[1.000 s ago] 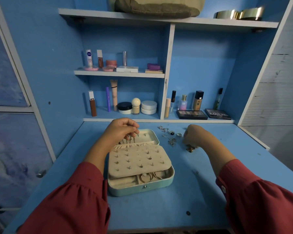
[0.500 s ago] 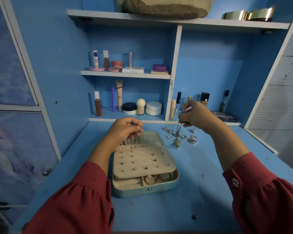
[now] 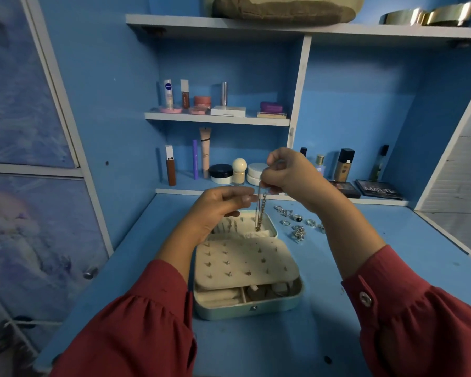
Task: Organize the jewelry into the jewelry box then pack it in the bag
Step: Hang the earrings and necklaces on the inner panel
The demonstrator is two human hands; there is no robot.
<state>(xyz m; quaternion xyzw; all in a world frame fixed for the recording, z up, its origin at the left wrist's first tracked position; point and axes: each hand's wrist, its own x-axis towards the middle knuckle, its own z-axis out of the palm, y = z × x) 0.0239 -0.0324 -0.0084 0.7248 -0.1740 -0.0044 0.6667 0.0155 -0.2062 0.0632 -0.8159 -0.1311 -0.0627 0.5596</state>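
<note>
A mint jewelry box (image 3: 278, 308) lies open on the blue desk, its cream stud panel (image 3: 245, 262) dotted with several earrings. My right hand (image 3: 288, 175) is raised above the box's far lid and pinches the top of a gold chain (image 3: 261, 213), which hangs down toward the lid. My left hand (image 3: 220, 208) is beside the chain with fingers stretched toward it; whether it touches the chain I cannot tell. Several silver rings and a tangled silver piece (image 3: 298, 223) lie loose on the desk right of the box. A padded bag (image 3: 280, 9) sits on the top shelf.
Cosmetics fill the shelves behind: tubes, jars (image 3: 220, 174), bottles (image 3: 343, 164) and palettes (image 3: 378, 189). Gold bangles (image 3: 424, 16) rest on the top shelf at right. A cabinet door with a knob (image 3: 90, 273) stands at left. The desk's right edge meets a white wall.
My right hand lifted a gold chain from the loose jewelry and carried it left over the box lid. My left hand rose from the lid and opened toward the chain.
</note>
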